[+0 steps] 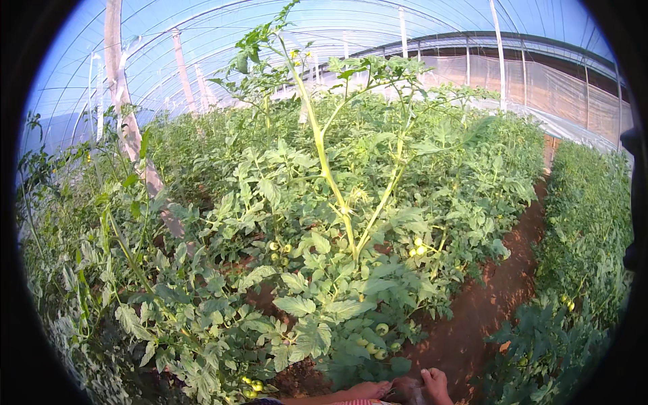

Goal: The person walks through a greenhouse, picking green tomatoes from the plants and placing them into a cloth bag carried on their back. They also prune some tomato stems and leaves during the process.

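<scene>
At the bottom edge, my left hand reaches in from the left with its fingers curled at a thin, see-through plastic material. My right hand is a fist with the thumb on top, gripping the other side of this material. Whether it is film or strands is not clear. Just beyond my hands stands a tomato plant with a tall forked stem. Green tomatoes hang low among its leaves, and another cluster of green tomatoes hangs to the left of my hands.
A bare soil path runs away on the right, with another tomato row beyond it. A leaning post rises at the left. Dense tomato plants fill the middle. Overhead is a hooped plastic greenhouse roof; a sheet wall stands far right.
</scene>
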The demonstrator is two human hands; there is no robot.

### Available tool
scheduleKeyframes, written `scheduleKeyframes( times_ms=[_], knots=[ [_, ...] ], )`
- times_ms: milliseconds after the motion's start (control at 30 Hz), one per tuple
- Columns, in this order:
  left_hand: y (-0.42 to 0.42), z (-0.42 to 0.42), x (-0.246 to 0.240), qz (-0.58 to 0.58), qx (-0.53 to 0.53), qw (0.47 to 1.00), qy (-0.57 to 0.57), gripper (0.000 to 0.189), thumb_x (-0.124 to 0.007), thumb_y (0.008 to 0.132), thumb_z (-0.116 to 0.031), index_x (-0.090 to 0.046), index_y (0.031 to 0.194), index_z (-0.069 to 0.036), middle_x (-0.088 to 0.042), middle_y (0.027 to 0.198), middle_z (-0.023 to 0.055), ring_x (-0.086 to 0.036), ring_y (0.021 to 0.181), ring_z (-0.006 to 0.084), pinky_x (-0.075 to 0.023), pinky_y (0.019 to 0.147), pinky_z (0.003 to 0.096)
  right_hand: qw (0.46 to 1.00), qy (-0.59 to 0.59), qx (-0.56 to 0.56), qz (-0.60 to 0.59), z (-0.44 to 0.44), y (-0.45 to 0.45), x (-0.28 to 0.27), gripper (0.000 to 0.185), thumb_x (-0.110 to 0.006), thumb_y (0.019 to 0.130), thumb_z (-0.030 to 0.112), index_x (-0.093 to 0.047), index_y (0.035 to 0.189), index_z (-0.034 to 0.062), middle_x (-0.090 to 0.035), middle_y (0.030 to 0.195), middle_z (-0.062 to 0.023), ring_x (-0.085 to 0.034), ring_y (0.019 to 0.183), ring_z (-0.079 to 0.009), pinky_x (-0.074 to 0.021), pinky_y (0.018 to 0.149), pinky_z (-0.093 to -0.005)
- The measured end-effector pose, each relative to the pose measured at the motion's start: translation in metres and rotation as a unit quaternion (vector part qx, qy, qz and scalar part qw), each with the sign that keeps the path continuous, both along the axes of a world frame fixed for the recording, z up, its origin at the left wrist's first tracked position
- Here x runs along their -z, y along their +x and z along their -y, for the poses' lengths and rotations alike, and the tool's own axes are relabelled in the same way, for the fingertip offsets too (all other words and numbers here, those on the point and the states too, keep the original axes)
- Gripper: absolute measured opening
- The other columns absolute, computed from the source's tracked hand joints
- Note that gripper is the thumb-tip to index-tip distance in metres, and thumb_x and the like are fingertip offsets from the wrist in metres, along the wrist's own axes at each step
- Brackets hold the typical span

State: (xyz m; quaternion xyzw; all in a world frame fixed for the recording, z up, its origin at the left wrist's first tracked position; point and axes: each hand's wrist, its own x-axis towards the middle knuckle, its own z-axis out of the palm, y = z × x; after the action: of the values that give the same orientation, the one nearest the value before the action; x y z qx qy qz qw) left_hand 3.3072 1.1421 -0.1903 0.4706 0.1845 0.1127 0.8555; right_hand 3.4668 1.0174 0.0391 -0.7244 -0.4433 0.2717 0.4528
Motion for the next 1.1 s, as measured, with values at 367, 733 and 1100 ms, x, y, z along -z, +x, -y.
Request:
scheduleKeyframes(
  times_ms=[367, 733, 1100],
  knots=[
    [-0.01, 0.023, -0.098, -0.226, -0.022, 0.818, 0.528, 0.035, -0.045, 0.09, -0.03, -0.045, 0.121, -0.013, -0.064, 0.086, 0.0233, -0.062, 0.077, 0.0443, -0.0473, 0.069, 0.0534, 0.994, 0.04, -0.1, -0.031, -0.025, 0.057, 0.076, 0.036, -0.056, 0.093, 0.026, -0.053, 0.064, 0.0046, -0.051, 0.055, 0.0004, -0.044, 0.045, -0.0067, -0.0383, 0.042, -0.0254],
    [-0.093, 0.036, -0.167, -0.216, -0.288, 0.803, 0.475, 0.04, -0.051, 0.091, -0.022, -0.047, 0.127, -0.005, -0.064, 0.099, 0.0108, -0.063, 0.088, 0.0307, -0.0503, 0.08, 0.0392, 0.963, -0.114, -0.195, -0.148, -0.023, 0.052, 0.072, 0.025, -0.055, 0.095, 0.024, -0.063, 0.082, 0.005, -0.052, 0.058, 0.0039, -0.045, 0.05, -0.0043, -0.0325, 0.045, -0.0207],
    [-0.236, 0.033, -0.26, -0.388, -0.639, 0.415, 0.519, 0.02, -0.063, 0.079, -0.006, -0.059, 0.098, -0.004, -0.056, 0.097, 0.0124, -0.054, 0.089, 0.0312, -0.0456, 0.079, 0.0374, 0.963, -0.134, -0.185, -0.141, -0.026, 0.041, 0.079, 0.013, -0.055, 0.093, 0.015, -0.061, 0.088, 0.0051, -0.053, 0.064, 0.0047, -0.044, 0.051, -0.0029, -0.0329, 0.045, -0.0201]
  ],
)
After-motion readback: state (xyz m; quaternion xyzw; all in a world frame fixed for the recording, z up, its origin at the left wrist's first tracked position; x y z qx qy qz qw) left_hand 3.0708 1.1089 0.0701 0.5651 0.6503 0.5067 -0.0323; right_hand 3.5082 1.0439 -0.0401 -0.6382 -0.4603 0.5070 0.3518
